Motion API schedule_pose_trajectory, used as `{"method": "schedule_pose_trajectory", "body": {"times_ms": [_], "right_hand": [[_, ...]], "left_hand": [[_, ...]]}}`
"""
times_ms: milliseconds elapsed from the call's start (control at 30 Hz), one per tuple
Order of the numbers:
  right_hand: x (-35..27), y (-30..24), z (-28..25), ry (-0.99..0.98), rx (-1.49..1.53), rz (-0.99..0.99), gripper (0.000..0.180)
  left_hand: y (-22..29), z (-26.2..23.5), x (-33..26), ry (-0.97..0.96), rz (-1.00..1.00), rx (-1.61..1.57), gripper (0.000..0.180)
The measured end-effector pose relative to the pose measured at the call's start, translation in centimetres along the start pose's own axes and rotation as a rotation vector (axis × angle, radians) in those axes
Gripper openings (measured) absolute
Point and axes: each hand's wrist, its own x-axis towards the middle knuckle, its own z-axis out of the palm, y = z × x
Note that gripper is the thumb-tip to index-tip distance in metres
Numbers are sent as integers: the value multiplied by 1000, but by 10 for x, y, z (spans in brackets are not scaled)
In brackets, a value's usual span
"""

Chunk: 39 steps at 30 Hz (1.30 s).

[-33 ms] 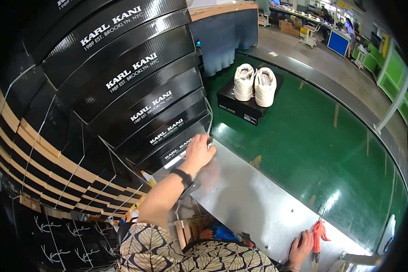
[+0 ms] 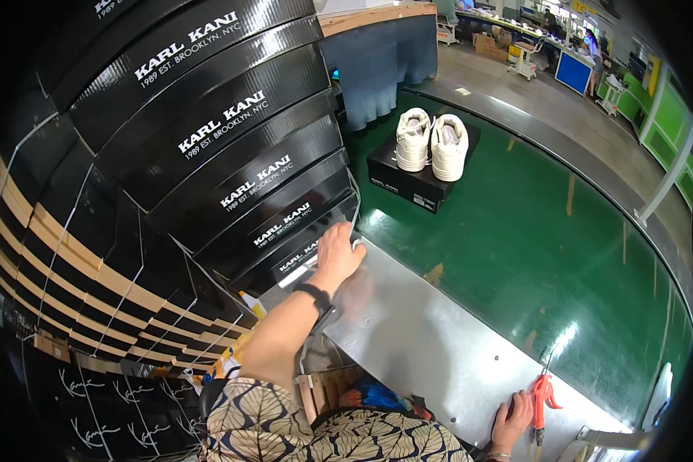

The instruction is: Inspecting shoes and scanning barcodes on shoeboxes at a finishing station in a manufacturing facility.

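Observation:
My left hand (image 2: 338,252) is at the right front corner of the lowest black shoe box (image 2: 304,250) in a tall stack. Its fingers are bent against the box corner, and a thin pale edge shows by the thumb; whether it is a separate thing is unclear. A black band circles that wrist. At the lower right, my right hand (image 2: 511,420) lies with fingers stretched out on the metal table edge (image 2: 408,308), holding nothing. Just beside it is a red air blow gun (image 2: 542,404) with a thin nozzle. A pair of cream sneakers (image 2: 431,145) stands on another black shoe box (image 2: 408,185).
A green belt surface (image 2: 539,239) stretches beyond the metal edge. More stacked black boxes with tan strips (image 2: 92,262) rise on my left. Dark blue cloth (image 2: 385,65) hangs from a wooden bench at the back. Other people work at far tables, and green machinery (image 2: 674,131) stands far right.
My left hand has shifted very slightly up at the box corner. The right hand, blow gun and sneakers are where they were.

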Motion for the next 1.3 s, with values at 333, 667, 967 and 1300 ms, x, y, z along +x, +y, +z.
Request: {"method": "schedule_pose_trajectory", "body": {"times_ms": [333,667,967,1300], "right_hand": [[-2,4,0,-17,-19,12,36],[0,2,3,20,-11,-19,35],[0,7,2,5,-25,2,35],[-2,7,2,10,-27,-7,34]], "left_hand": [[87,19,-41,-824,177,-467,14],[5,-115,-187,-1644,725,-318,18],[-140,-113,-257,-2178,417,224,31],[30,-72,7,-1197,-96,167,38]]}}
